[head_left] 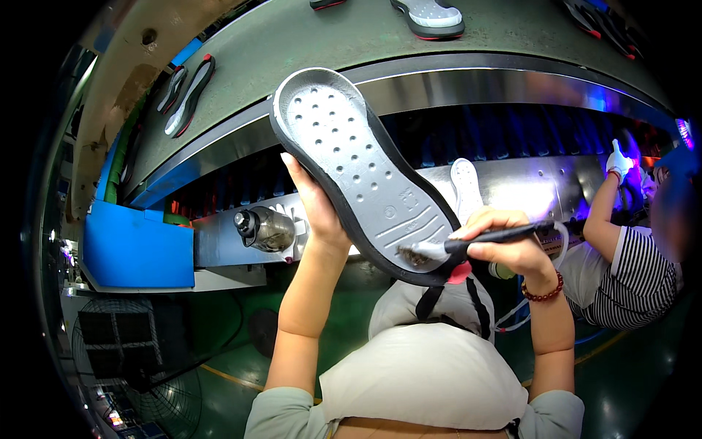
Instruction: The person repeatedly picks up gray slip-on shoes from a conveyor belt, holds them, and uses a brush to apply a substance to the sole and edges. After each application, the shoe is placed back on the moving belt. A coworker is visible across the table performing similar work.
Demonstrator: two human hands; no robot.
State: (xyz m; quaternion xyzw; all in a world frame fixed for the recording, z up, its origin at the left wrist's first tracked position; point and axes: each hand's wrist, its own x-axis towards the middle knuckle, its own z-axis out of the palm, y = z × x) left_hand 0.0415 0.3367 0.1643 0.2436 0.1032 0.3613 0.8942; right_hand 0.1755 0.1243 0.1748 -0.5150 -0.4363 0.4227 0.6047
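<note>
A large shoe sole (380, 194), grey inside with dimples at the heel and a black rim, is held up in front of me. My left hand (319, 205) grips it by its left edge, with the fingers hidden behind it. In my right hand (508, 241) is a brush (497, 235) with a black handle. Its dark bristles touch the sole's inner face near the lower end, beside a pink-red tip (459, 273). A smaller pale sole (466, 189) rests on the metal ledge behind.
More soles (191, 95) lie on the green conveyor belt (292, 47), which has a metal edge (504, 77). A dark bottle (265, 228) stands on the ledge (219, 245) at left, near a blue box (135, 245). To the right works another person in a striped sleeve (636, 278).
</note>
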